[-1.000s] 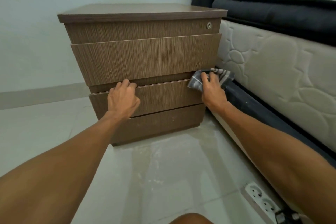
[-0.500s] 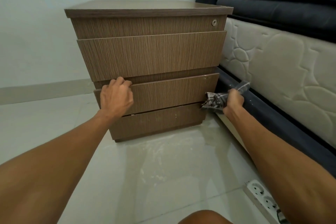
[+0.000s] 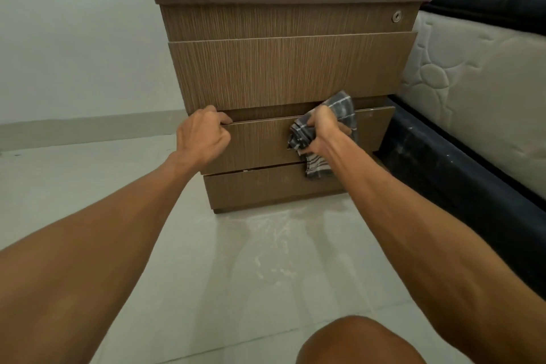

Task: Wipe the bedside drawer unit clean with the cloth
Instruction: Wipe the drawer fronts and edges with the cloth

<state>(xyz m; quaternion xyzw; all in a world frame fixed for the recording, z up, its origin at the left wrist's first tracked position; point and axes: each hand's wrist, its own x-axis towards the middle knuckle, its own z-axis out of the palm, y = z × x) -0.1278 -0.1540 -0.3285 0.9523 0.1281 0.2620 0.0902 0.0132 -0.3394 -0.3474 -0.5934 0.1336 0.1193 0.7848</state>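
A brown wood-grain bedside drawer unit stands on the tiled floor against the wall, with a round lock at its top right. My left hand grips the top edge of the lower drawer front at its left end. My right hand is closed on a grey checked cloth, pressing it against the middle of that same drawer front. One end of the cloth hangs down over the base panel; the other sticks up toward the gap above the drawer.
A bed with a quilted mattress and a dark frame stands close against the unit's right side. Pale floor tiles with whitish smears lie in front. My knee shows at the bottom edge. The white wall is on the left.
My right hand has carried the cloth from the drawer's right end, near the bed frame, leftward to the middle of the drawer front. My left hand has kept its grip on the drawer edge.
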